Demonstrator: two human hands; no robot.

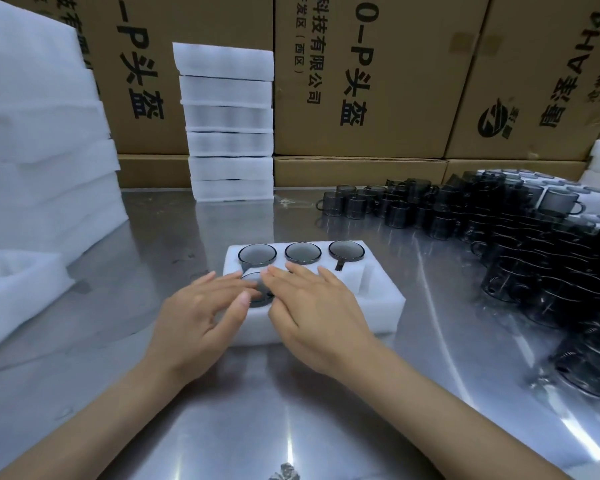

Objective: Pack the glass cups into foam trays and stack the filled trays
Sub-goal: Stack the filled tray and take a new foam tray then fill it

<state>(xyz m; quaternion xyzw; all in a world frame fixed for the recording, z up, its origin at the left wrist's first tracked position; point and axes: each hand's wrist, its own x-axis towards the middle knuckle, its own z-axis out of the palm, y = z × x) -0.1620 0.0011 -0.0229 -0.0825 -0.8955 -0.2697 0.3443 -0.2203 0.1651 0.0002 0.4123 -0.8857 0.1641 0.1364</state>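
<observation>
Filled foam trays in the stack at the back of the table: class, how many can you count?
6, one atop another in the stack against the cardboard boxes, from table level up to the top tray. None seems hidden.

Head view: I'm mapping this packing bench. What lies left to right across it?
Stacked foam sheets → stack of filled trays → foam tray under both hands → loose glass cups.

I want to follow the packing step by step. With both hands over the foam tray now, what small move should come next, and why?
Probably press the front-left cup fully down into its slot: both the left hand and right hand lie flat over it in the foam tray, while the three back-row cups already sit flush.
</observation>
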